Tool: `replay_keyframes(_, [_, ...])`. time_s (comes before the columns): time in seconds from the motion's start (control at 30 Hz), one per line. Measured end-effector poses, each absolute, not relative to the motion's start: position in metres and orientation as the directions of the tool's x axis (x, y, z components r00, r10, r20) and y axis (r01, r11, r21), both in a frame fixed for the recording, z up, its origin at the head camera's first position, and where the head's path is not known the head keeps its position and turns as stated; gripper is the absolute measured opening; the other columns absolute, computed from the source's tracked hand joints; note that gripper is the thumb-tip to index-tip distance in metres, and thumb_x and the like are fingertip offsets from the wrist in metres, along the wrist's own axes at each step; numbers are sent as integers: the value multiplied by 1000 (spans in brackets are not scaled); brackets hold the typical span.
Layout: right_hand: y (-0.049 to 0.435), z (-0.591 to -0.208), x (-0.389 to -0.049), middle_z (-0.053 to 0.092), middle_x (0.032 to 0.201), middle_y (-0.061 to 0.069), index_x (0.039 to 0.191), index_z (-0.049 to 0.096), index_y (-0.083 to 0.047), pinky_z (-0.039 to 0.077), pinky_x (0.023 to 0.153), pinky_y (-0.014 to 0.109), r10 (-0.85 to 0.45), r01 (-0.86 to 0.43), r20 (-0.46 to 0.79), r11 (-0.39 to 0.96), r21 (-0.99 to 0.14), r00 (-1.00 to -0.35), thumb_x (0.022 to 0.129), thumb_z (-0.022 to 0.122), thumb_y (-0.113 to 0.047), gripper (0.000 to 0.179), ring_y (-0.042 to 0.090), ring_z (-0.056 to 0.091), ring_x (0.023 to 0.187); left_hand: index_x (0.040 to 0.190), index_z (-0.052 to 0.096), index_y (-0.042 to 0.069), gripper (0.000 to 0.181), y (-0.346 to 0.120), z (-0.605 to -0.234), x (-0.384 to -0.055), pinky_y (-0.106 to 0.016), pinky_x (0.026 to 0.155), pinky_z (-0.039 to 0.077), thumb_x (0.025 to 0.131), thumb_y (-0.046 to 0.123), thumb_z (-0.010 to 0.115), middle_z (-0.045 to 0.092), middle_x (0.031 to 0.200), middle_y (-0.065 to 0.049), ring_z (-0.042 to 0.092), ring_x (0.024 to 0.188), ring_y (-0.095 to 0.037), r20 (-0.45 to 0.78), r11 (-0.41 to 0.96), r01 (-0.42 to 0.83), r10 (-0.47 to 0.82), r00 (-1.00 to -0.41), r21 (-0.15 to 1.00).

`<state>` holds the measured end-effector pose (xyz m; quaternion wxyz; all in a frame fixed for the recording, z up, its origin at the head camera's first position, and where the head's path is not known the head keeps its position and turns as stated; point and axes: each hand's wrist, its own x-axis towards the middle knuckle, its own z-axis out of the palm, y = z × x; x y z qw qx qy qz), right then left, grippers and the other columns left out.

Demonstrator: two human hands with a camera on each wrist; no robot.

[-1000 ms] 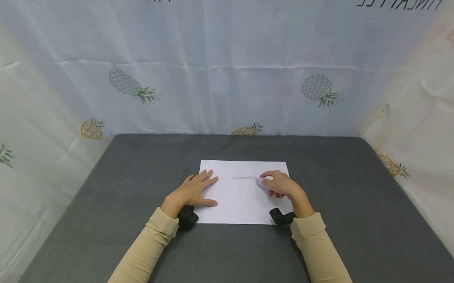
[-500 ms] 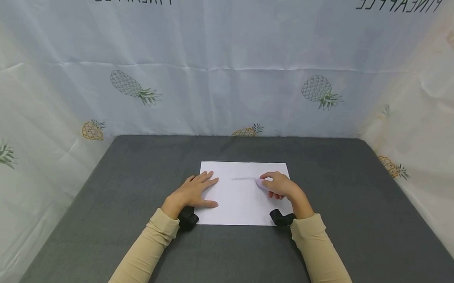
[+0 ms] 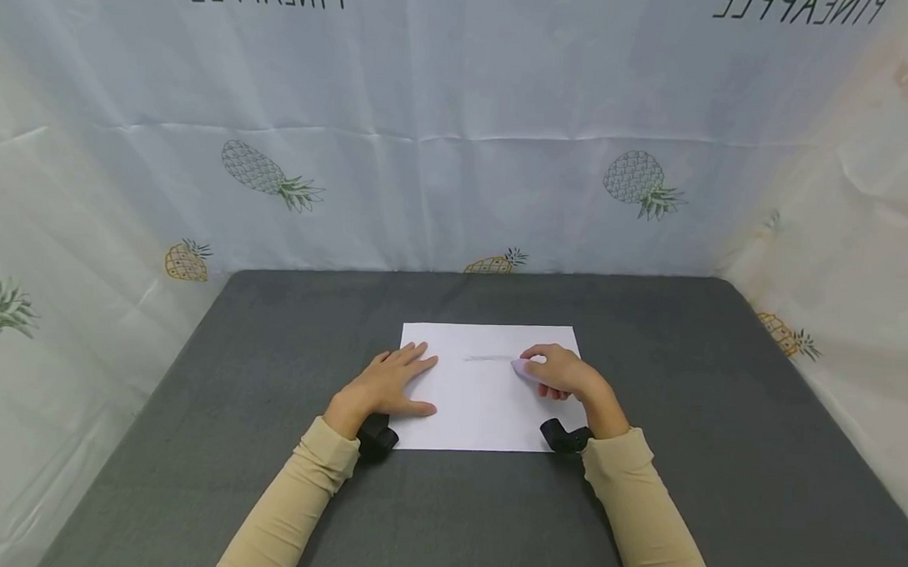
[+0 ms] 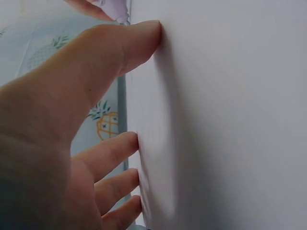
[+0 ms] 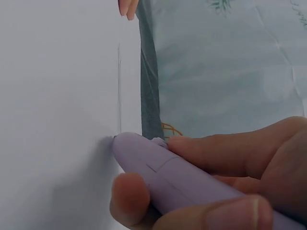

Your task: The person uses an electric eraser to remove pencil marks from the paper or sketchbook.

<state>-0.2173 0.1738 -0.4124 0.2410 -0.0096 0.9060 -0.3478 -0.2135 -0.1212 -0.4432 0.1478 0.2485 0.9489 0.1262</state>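
A white sheet of paper [image 3: 479, 414] lies on the dark table. My left hand [image 3: 390, 381] rests on its left side with fingers spread; in the left wrist view the thumb and fingertips [image 4: 129, 141] press on the sheet. On the right side of the paper, my right hand [image 3: 559, 371] holds a lavender pen-shaped tool [image 5: 177, 179] with a rounded front and a small raised knob. The tool's front end, with a tiny dark point, is right at the paper. Thin grey lines [image 5: 119, 86] run from that end toward the left hand.
The dark grey table [image 3: 446, 517] reaches well beyond the paper on all sides. A pineapple-print curtain [image 3: 457, 192] hangs behind it and at both sides. Black wrist-worn devices [image 3: 565, 436] sit under the wrists, overlapping the paper's lower corners.
The head view has shifted very slightly. Both hands, the lavender tool and the paper stay in the same places.
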Motion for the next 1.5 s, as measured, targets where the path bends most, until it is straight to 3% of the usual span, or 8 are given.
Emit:
replay_keyframes(0.27, [171,-419,-221,53,55,2,134,51,-5,34,42,20,-195,128,-381,727,-675,-904,99,45,-21,39,10,40,42,151,34,17,82,-121,-441,-213,-59,120,18,84,52,67,22,163,-10,19,152,-31,-226,843,436,512,-828,314])
replay_keyframes(1.2, [176,-416,-219,52,56,1,134,52,-7,36,45,21,-174,127,-409,781,-611,-896,99,47,-28,41,11,40,45,149,38,16,81,-122,-442,-215,-59,119,22,83,52,68,26,161,-11,22,151,-32,-196,831,465,532,-824,304])
replay_keyframes(1.33, [180,-419,-223,54,57,2,135,51,-3,39,46,22,-209,63,-380,803,-592,-901,99,50,-30,45,11,42,45,149,38,15,81,-122,-441,-214,-60,119,21,83,51,69,26,161,-12,22,151,-33,-194,832,456,527,-828,316])
replay_keyframes(1.5, [198,-422,-229,58,64,6,120,58,2,42,48,25,-354,-119,-290,791,-600,-889,98,52,-29,38,11,42,44,149,38,16,81,-121,-442,-214,-59,119,20,83,51,69,26,161,-11,21,151,-32,-200,834,442,519,-831,330])
